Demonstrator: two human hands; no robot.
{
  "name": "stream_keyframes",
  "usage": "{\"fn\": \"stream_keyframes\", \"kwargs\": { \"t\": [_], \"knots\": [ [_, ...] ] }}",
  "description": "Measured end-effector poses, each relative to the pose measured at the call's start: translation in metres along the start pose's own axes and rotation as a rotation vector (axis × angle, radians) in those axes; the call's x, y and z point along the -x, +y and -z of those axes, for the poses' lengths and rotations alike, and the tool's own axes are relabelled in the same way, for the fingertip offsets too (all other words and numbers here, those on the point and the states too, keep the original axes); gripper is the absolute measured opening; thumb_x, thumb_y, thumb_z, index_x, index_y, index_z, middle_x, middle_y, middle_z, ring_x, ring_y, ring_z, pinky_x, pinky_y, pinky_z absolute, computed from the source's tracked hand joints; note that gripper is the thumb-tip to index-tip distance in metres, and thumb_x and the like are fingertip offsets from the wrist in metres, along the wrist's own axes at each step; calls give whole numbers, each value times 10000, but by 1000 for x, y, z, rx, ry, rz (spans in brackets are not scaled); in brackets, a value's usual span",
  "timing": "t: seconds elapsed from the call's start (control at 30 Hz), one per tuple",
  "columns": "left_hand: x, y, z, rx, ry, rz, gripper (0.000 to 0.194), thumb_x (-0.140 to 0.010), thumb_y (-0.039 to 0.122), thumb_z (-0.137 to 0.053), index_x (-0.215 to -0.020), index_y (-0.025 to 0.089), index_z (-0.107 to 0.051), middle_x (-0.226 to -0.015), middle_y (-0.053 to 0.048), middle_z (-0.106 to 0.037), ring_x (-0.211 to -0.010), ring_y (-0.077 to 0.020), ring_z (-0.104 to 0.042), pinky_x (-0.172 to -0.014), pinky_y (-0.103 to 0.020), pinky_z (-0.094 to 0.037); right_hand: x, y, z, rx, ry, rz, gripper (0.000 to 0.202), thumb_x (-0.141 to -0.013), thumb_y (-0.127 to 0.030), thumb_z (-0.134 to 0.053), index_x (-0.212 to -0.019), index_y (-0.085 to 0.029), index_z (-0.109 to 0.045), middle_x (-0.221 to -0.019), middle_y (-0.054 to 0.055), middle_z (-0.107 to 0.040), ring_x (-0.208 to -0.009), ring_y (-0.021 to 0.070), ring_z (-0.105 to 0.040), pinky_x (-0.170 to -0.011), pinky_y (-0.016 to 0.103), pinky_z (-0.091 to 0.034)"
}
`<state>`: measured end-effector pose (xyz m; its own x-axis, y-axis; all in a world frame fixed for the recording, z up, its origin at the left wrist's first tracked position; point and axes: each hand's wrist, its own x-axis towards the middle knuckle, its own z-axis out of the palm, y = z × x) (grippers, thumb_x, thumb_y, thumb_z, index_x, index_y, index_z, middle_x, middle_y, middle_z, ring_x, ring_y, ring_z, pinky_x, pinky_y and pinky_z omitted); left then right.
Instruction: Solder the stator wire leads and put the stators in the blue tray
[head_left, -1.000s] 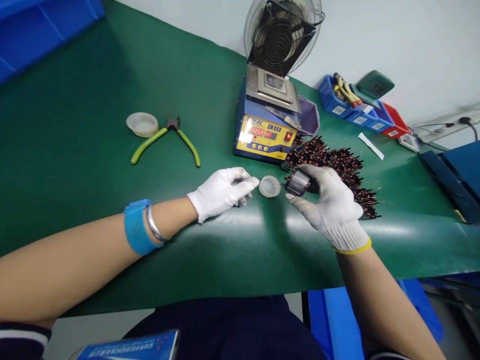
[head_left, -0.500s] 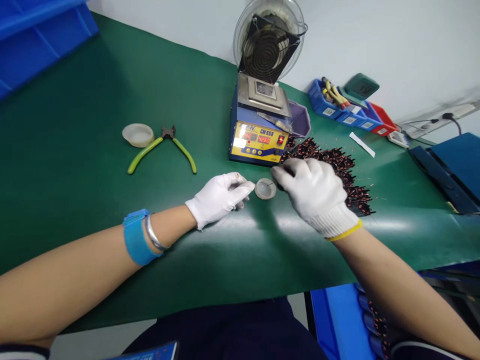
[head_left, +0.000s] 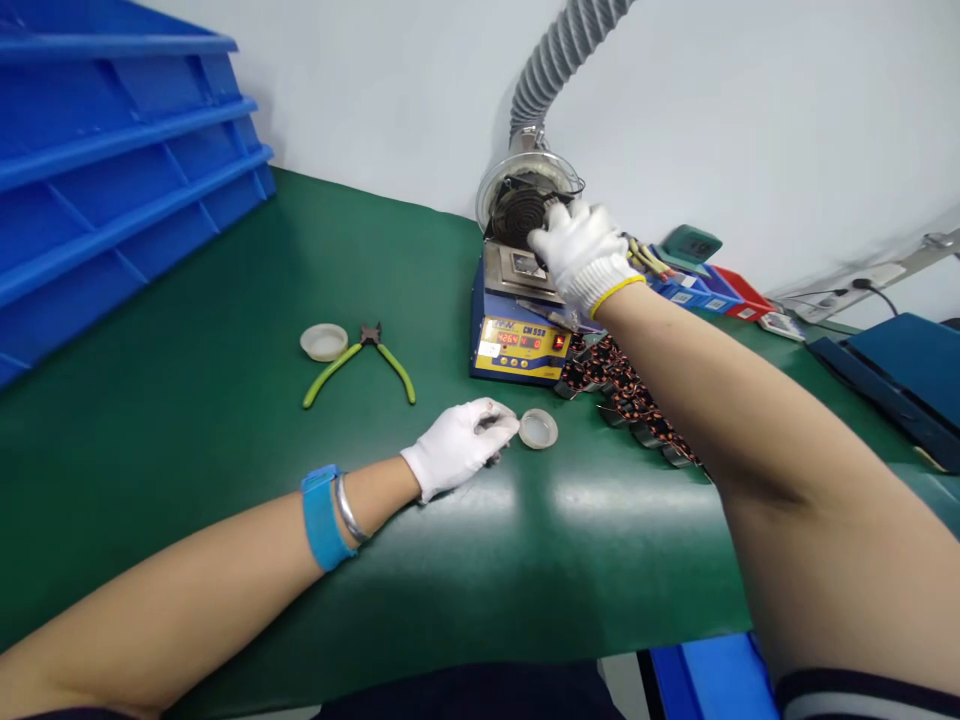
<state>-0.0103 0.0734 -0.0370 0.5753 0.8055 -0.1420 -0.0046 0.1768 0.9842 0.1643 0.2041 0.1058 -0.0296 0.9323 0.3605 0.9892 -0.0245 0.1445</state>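
My left hand [head_left: 469,445], in a white glove, lies on the green table with its fingers curled. Its thumb and fingertip press at the left rim of a small translucent dish [head_left: 538,429]. My right hand [head_left: 581,250], also in a white glove, is raised over the solder pot [head_left: 517,340], whose yellow front panel reads CM550. The fingers are closed around a small dark part that is mostly hidden under the glove. Below the right forearm, several black coils wound with copper wire [head_left: 630,390] stand in a cluster.
Green-handled cutters [head_left: 360,365] lie spread beside a second small dish [head_left: 324,342]. Blue stacked bins [head_left: 127,170] rise at the left. Behind the pot are a round fume hood and its grey hose [head_left: 559,65]. Small bins [head_left: 705,290] line the wall at right.
My right hand has moved up and away from the dish to above the solder pot. My left hand stays at the dish. The view has tilted upward.
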Motion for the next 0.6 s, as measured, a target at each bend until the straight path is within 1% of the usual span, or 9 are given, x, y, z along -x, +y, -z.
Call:
{"fn": "stream_keyframes", "kwargs": {
  "t": [0.07, 0.13, 0.2, 0.27, 0.3, 0.37, 0.47, 0.53, 0.6],
  "knots": [
    [0, -1, 1, -7, -12, -11, 268, -820, 429, -697, -890, 179, -631, -709, 15, -627, -583, -125, -576, -607, -279, -532, 0, -2, -2, 126, -3, -9, 600, -1052, -427, -276, -1239, 10, -643, -1281, 177, -629, -1309, 381, -569, -911, 442, -472],
    [-1, -2, 3, -16, -23, -21, 259, -831, 426, -691, -892, 181, -634, -720, 13, -631, -590, -125, -578, -615, -279, -524, -2, 4, 4, 192, -35, 19, 591, -1026, -461, -354, -1174, 9, -681, -1301, 192, -638, -1298, 388, -578, -910, 430, -482],
    [-2, -4, 3, -23, -38, -30, 256, -841, 426, -684, -897, 181, -637, -728, 12, -632, -594, -124, -576, -627, -280, -515, -4, 15, 16, 186, -66, 5, 604, -967, -514, -470, -1146, 16, -698, -1314, 213, -637, -1290, 399, -582, -918, 435, -487],
    [-3, -4, 4, -30, -53, -41, 255, -847, 427, -680, -899, 181, -637, -734, 11, -632, -600, -125, -577, -642, -284, -509, -5, 24, 28, 135, -93, -41, 664, -913, -563, -511, -1174, 19, -697, -1245, 205, -671, -1221, 386, -634, -874, 429, -494],
    [-4, -4, 4, -34, -57, -45, 255, -847, 429, -679, -895, 183, -636, -737, 11, -632, -602, -125, -578, -648, -285, -507, -6, 27, 32, 102, -98, -77, 685, -897, -579, -514, -1186, 16, -695, -1187, 201, -693, -1164, 374, -668, -835, 424, -498],
    [-4, -4, 4, -41, -58, -45, 256, -846, 434, -679, -888, 186, -631, -744, 11, -634, -605, -128, -583, -654, -287, -506, -6, 28, 37, 20, -107, -132, 766, -903, -605, -392, -1159, 52, -693, -1071, 177, -709, -1088, 360, -696, -771, 411, -477],
    [-4, -4, 5, -58, -69, -46, 258, -854, 439, -666, -885, 187, -625, -761, 6, -636, -612, -131, -590, -656, -289, -509, -8, 19, 30, -121, -101, -192, 848, -886, -604, -266, -1079, 109, -684, -1036, 168, -688, -1125, 382, -668, -781, 427, -454],
    [-4, -5, 5, -68, -81, -47, 264, -863, 443, -657, -894, 183, -625, -774, 1, -635, -621, -130, -590, -659, -288, -510, -11, 11, 18, -167, -101, -201, 755, -884, -584, -397, -1073, 91, -681, -1086, 182, -687, -1173, 391, -654, -856, 427, -473],
    [-4, -5, 6, -67, -84, -42, 271, -864, 446, -655, -901, 180, -624, -780, -2, -634, -626, -129, -587, -661, -288, -511, -15, 6, 7, -185, -110, -212, 587, -851, -501, -619, -1070, 39, -683, -1147, 210, -694, -1185, 381, -660, -941, 442, -499]
  ]
}}
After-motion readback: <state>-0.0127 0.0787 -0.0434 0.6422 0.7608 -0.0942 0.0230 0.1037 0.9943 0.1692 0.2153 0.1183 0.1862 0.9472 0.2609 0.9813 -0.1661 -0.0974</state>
